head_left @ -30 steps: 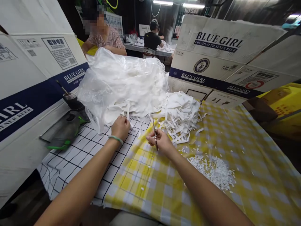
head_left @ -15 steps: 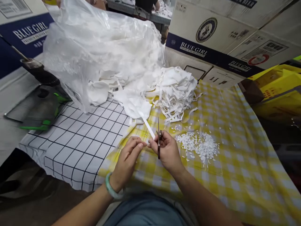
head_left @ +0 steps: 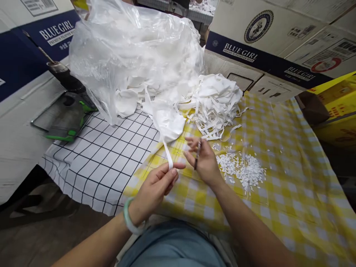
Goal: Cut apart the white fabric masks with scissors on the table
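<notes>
Between thumb and fingers, my left hand (head_left: 160,181) pinches the end of a white strap (head_left: 167,152). The strap runs up to a white fabric piece (head_left: 169,124), which lies on the cloth in front of the plastic bag. To the right, a short way apart from the left, my right hand (head_left: 207,161) holds small scissors (head_left: 197,154); its fingers are partly spread around them and slightly blurred. Beyond my right hand sits a heap of white pieces with straps (head_left: 218,104). Beside that hand lies a scatter of small white clippings (head_left: 241,168).
A large clear bag (head_left: 139,48) full of white pieces stands at the back. Blue Girl cartons (head_left: 236,37) rise behind on the right and at left (head_left: 55,31). A green-and-black tool (head_left: 66,115) is at the left. Checked cloths (head_left: 111,155) cover the table.
My right hand, with the scissors, has drawn away from the strap end. My left hand now pinches that end, and the strap hangs more upright. The view has shifted slightly.
</notes>
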Demonstrator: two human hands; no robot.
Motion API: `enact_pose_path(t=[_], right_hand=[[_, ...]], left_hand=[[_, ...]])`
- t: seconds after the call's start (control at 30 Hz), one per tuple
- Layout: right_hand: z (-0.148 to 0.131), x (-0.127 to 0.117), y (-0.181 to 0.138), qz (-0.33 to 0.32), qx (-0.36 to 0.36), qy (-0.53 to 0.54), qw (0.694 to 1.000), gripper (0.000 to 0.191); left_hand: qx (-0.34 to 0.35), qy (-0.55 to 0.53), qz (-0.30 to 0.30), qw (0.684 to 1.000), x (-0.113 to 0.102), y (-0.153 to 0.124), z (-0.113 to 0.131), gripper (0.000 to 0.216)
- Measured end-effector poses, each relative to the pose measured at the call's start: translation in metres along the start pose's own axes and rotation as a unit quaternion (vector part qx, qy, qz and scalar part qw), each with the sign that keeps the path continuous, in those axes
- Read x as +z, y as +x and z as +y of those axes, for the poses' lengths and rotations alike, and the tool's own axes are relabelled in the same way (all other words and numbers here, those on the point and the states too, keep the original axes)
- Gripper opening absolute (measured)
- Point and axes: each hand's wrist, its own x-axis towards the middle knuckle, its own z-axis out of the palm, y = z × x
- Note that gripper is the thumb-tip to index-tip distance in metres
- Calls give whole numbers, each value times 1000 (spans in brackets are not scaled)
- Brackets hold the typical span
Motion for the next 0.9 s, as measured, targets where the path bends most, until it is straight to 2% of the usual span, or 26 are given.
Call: enact_pose_path(t=[0.07, 0.13, 0.2, 0.27, 0.37, 0.47, 0.57, 0.63, 0.7, 0.77, 0.83, 0.9], right_hand=[[2, 10, 30, -92, -75, -38, 992, 27], [9, 23, 49, -153, -98, -49, 982, 23], [15, 32, 56, -153, -69, -9, 986, 17], [17, 33, 50, -123, -27, 40, 991, 20], [11, 18, 33, -84, -5, 67, 994, 23], [3, 5, 27, -76, -11, 37, 996, 19], [0, 11, 45, -146, -87, -27, 985, 20], [0, 26, 68, -232, -138, -59, 961, 31], [2, 43, 91, -295, -153, -85, 939, 38], [6, 57, 111, -308, -143, -103, 935, 33], [11, 60, 121, -279, -127, -107, 946, 24], [14, 54, 120, -238, -114, -95, 960, 17]], left_hand=[[-4, 34, -38, 999, 3, -18, 3, 37], [-19, 58, -67, 996, 1, -30, 4, 35], [-43, 72, -85, 993, -7, -34, 3, 34], [-58, 78, -94, 991, -17, -30, 2, 33], [-41, 101, -69, 992, -30, -15, 1, 31], [-36, 148, -38, 988, -30, -4, 0, 32], [-55, 177, -71, 980, -22, -8, -1, 36], [-48, 186, -81, 978, -17, -18, -2, 38], [-32, 194, -70, 978, -15, -28, -3, 38], [-14, 201, -52, 978, -16, -37, -2, 34], [3, 201, -37, 979, -21, -42, -1, 30], [12, 199, -29, 980, -27, -44, 1, 28]])
